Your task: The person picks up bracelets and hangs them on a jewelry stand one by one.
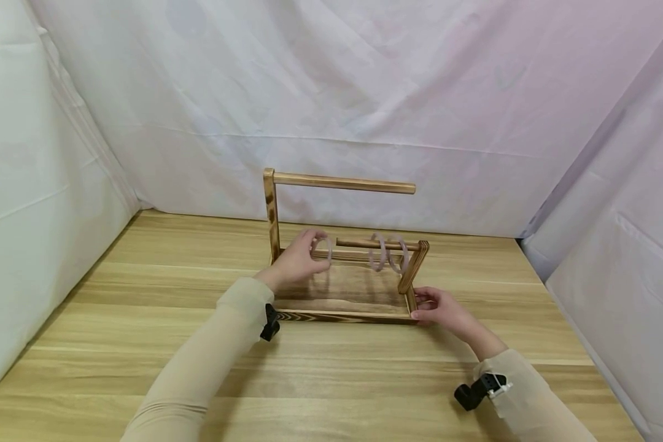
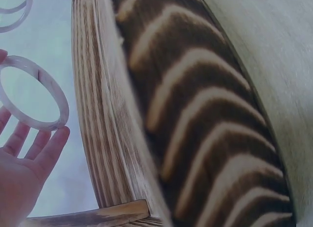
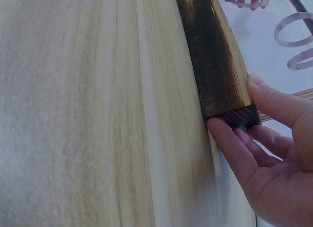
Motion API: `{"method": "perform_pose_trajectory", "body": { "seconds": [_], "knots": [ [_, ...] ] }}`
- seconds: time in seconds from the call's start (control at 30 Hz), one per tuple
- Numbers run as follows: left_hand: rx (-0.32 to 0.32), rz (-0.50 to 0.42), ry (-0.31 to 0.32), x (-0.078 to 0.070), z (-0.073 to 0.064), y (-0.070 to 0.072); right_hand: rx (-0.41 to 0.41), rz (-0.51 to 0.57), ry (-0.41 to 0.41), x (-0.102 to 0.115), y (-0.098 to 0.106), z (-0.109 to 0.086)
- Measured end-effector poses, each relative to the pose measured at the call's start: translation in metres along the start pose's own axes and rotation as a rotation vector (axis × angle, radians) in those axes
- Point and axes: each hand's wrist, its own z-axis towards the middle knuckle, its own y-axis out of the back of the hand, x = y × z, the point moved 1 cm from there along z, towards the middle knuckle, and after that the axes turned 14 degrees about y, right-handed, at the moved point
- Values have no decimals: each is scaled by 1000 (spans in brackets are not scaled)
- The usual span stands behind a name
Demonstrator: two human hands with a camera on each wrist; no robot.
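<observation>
My left hand (image 1: 300,263) pinches a pale translucent bangle (image 1: 330,250) between thumb and fingertips, just left of the free end of the lower rod (image 1: 353,243). In the left wrist view that bangle (image 2: 62,101) is held at its rim, facing the camera. Two similar bangles (image 1: 371,259) hang on the lower rod towards its post. The rod belongs to a scorched-wood rack (image 1: 342,317). At the rack's near right corner my right hand (image 1: 444,312) grips the base, thumb on its upper edge and fingers against its end, as the right wrist view shows.
The rack's taller post (image 1: 272,209) rises at the left, and its upper rod (image 1: 345,182) reaches rightward above the lower one. The rack stands on a wood-grain table (image 1: 331,380). White cloth (image 1: 331,80) hangs behind and at both sides.
</observation>
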Motion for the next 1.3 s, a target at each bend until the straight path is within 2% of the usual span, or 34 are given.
{"method": "perform_pose_trajectory", "body": {
  "seconds": [0.4, 0.83, 1.07, 1.3],
  "knots": [
    [-8, -37, -19, -2, -1, 2, -7, 45, -5, 0, -1, 0],
    [-35, -77, -53, -5, -3, 5, -9, 10, 4, -1, 0, 0],
    [-39, -106, -60, -6, -5, 10, -6, 43, -4, -1, 1, 1],
    [-49, -115, -90, -9, -5, 12, -3, 32, -4, -2, 1, 1]
  ]
}}
